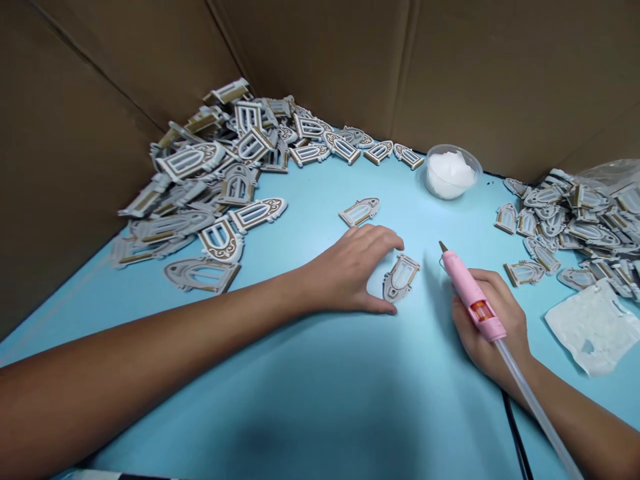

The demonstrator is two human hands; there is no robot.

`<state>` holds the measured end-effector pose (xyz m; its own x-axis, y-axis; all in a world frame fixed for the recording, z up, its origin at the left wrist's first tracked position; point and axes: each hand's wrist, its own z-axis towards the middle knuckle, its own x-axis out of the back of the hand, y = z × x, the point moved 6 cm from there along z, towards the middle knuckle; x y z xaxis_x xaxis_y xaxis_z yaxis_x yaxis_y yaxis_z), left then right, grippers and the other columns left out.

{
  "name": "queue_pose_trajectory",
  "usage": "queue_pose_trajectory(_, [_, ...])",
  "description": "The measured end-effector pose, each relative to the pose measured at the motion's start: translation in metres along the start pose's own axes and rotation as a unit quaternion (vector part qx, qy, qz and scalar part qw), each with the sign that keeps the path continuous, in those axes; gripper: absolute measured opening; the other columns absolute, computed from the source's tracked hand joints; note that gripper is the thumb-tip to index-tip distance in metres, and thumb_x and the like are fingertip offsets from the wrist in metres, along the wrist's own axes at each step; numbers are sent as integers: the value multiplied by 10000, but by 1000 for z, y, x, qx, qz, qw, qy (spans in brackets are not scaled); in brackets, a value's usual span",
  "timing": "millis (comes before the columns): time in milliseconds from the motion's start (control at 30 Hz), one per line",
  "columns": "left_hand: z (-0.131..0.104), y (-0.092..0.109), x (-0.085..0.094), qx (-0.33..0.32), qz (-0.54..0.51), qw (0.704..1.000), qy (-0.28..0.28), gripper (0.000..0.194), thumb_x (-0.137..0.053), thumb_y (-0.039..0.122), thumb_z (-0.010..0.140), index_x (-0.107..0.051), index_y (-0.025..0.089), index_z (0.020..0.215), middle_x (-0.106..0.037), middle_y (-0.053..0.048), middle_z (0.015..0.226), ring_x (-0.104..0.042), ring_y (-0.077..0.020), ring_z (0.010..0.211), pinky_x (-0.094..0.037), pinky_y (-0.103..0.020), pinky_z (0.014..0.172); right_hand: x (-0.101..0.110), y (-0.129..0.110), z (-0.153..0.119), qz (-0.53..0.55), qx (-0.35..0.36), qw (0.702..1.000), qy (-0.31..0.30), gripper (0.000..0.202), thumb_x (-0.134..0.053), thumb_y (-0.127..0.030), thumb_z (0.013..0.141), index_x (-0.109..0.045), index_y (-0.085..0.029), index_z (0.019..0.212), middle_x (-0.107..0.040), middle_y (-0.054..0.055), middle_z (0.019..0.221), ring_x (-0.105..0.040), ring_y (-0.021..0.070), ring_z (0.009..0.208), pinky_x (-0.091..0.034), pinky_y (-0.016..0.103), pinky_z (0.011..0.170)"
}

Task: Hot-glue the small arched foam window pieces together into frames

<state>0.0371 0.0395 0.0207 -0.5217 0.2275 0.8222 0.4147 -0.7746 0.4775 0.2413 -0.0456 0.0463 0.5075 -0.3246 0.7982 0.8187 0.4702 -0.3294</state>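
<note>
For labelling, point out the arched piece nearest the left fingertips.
The arched piece in the curve of the left hand, between thumb and fingertips; other pieces lie outside it.

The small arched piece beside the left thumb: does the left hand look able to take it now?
Probably yes: the left hand is curved open beside the small arched piece, with nothing visible between them. The pink glue gun in the right hand is clear of it.
</note>
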Motion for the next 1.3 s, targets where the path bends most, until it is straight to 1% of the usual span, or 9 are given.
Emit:
queue_pose_trajectory(200, [0,1,-2,-21,-19,1000,3,166,-657,309,950,-592,192,851,-714,-65,962,-647,-223,907,-472,-351,864,5,-3,6,20,-9,999,31,118,-587,-156,918,-628,-224,1004,-683,83,1012,-705,217,902,-573,321,690])
queue_pose_trajectory(300, [-1,8,-5,-64,17,998,-4,187,-567,288,1003,-705,190,924,-686,-138,1249,-615,-287,1142,-454,-428,992,6,-4,4,17,0,999,33,117,-588,-149,914,-621,-221,1000,-677,81,1014,-703,214,912,-569,313,689])
queue_pose_trajectory(400, [-1,7,-8,-44,81,995,-36,426,-654,429,956,-653,284,1357,-457,-190,1570,-448,-427,1376,-381,-600,1069,6,-3,0,8,9,1000,26,137,-601,-161,912,-618,-227,1031,-678,87,1047,-706,227,943,-569,322,683])
queue_pose_trajectory(533, [1,-21,8,132,156,979,26,722,-624,489,927,-436,201,1562,-308,-261,1643,-299,-510,1459,-321,-675,1073,5,-2,-3,4,22,1000,17,151,-605,-183,915,-608,-237,1056,-676,93,1054,-707,248,954,-568,338,659])
queue_pose_trajectory(633, [-1,-34,14,218,159,962,29,642,-553,448,939,-499,142,1500,-507,-252,1455,-452,-452,1321,-386,-592,1016,4,-1,-4,6,18,1000,14,155,-602,-175,910,-607,-234,1054,-677,94,1065,-708,241,933,-570,336,659])
queue_pose_trajectory(767, [2,-13,3,101,102,989,-20,504,-616,509,911,-654,199,1307,-627,-138,1117,-563,-322,1022,-421,-467,908,4,-2,-1,17,15,1000,14,159,-599,-165,896,-612,-239,1036,-683,82,1036,-712,242,925,-578,342,676])
queue_pose_trajectory(867, [1,-1,-2,49,72,996,-25,485,-736,557,833,-669,211,1166,-594,-160,1288,-527,-352,1154,-404,-479,959,4,-6,2,23,26,999,21,141,-587,-151,889,-608,-237,998,-684,73,984,-714,237,900,-576,334,667])
queue_pose_trajectory(1067, [-3,-2,-5,139,46,989,-9,659,-791,706,714,-609,191,1082,-575,-169,1346,-499,-402,1228,-391,-546,1010,3,-8,4,25,28,999,11,135,-580,-135,898,-593,-240,982,-678,70,965,-714,220,884,-560,304,629])
queue_pose_trajectory(1300, [-3,5,-4,131,13,991,8,311,-654,330,799,-554,208,1067,-620,-127,1257,-549,-336,1164,-435,-472,959,3,-9,4,24,25,999,6,129,-586,-141,887,-602,-243,965,-690,66,958,-716,224,869,-564,317,647])
